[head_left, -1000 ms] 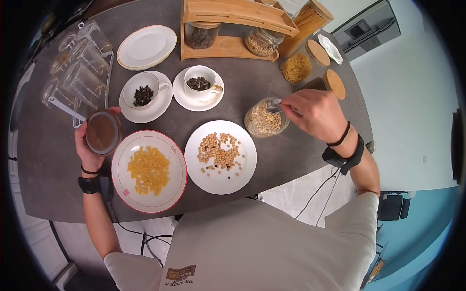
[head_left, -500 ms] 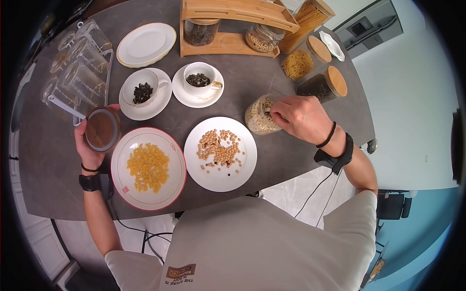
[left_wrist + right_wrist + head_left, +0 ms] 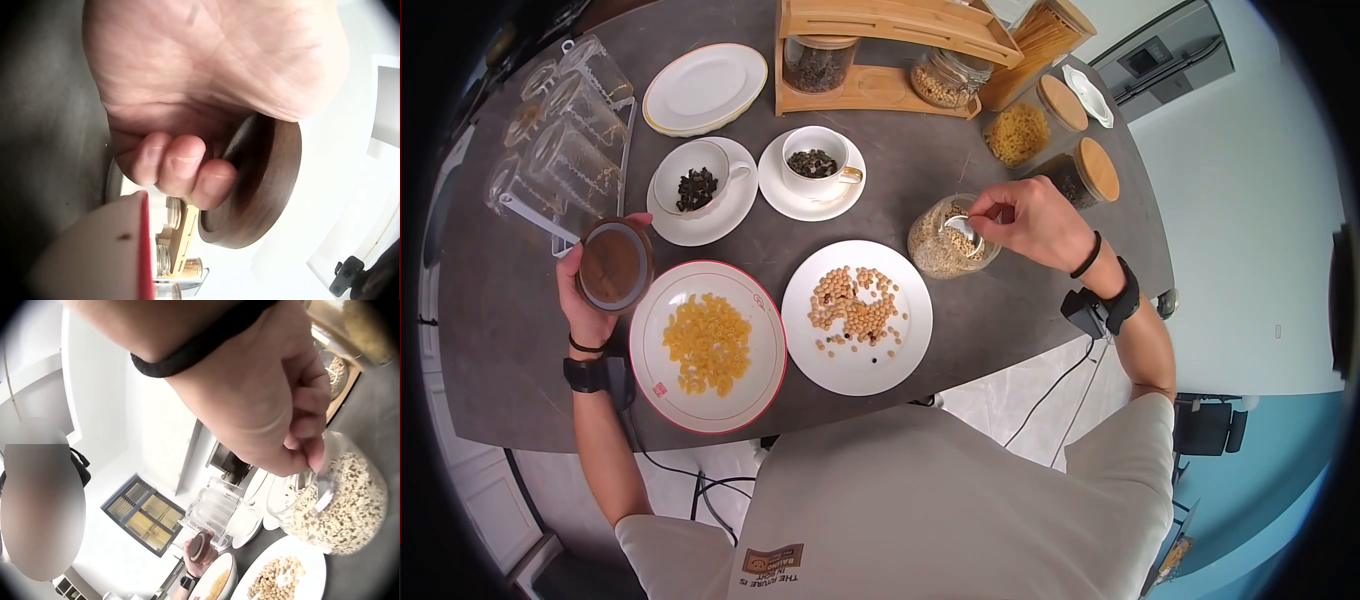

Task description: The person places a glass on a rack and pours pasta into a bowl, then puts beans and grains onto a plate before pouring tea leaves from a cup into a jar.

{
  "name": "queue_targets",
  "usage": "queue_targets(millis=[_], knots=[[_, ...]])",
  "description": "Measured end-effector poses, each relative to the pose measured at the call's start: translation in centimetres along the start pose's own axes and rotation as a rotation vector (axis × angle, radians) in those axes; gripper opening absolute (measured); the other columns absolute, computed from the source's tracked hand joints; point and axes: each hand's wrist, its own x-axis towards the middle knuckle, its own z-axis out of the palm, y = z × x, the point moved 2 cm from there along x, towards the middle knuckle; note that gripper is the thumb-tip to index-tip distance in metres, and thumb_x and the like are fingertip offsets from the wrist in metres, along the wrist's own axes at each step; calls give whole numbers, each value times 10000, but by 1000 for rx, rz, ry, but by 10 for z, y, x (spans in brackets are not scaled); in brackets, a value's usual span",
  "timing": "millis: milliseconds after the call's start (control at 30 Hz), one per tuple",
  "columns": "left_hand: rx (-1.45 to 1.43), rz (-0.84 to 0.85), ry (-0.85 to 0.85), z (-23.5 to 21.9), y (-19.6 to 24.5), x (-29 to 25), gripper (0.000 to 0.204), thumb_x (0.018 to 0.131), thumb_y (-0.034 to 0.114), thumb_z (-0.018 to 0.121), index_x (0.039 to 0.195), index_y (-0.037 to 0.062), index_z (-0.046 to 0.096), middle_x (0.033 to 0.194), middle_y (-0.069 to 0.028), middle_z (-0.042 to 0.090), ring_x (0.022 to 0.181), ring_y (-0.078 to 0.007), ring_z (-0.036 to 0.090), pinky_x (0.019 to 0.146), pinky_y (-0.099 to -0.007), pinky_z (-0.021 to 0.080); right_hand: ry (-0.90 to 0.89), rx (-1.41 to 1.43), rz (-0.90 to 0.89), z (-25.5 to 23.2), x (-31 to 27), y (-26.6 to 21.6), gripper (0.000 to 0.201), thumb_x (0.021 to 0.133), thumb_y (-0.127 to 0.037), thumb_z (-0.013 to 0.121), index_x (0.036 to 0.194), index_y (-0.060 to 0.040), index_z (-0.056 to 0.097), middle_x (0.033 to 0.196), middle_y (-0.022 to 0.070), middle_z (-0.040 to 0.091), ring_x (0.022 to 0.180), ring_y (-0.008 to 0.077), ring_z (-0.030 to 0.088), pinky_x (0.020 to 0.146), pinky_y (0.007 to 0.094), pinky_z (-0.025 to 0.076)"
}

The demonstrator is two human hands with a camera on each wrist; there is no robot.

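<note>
The grain jar (image 3: pixel 936 252) is seen to be smooth, clear glass, the spoon (image 3: pixel 962 231) shiny metal, the lid (image 3: pixel 612 265) smooth wood, and the tabletop (image 3: pixel 880 185) matt.

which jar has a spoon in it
The jar of pale flakes at the right hand: a spoon is in its open mouth. Other jars, like the lidded pasta jar, show none.

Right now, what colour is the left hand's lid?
Brown lid, grey-ringed; clearest in the head view.
</note>
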Motion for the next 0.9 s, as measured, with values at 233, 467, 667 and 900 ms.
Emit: queue_targets(millis=[233,467,667,900], knots=[[13,-8,-12,-2,-1,1,637,1012,485,366,1326,-34,563,1372,-215,599,1095,-228,639,910,-345,536,-78,175,133,-10,1,14,161,911,-115,726,1002,17,741,840,9,730,743,53,651,684,235,533],[16,-12,7,-3,-3,1,639,1015,489,361,1322,-34,561,1385,-218,590,1077,-221,646,895,-341,548,-168,489,192,-14,11,41,186,934,-143,702,1031,11,741,844,-8,716,661,27,564,569,213,440],[34,-8,-13,-4,-2,1,633,1018,487,356,1324,-29,560,1400,-216,582,1088,-221,646,896,-342,552,-160,731,225,-11,23,46,150,959,-138,700,1050,-20,723,805,-35,663,574,-2,448,493,175,313],[-4,-15,-27,-2,-2,0,641,1019,486,354,1331,-36,556,1404,-213,581,1107,-231,639,919,-343,540,-123,667,178,-2,50,47,191,952,-196,708,1040,-31,745,811,-26,699,587,8,449,518,176,343]])
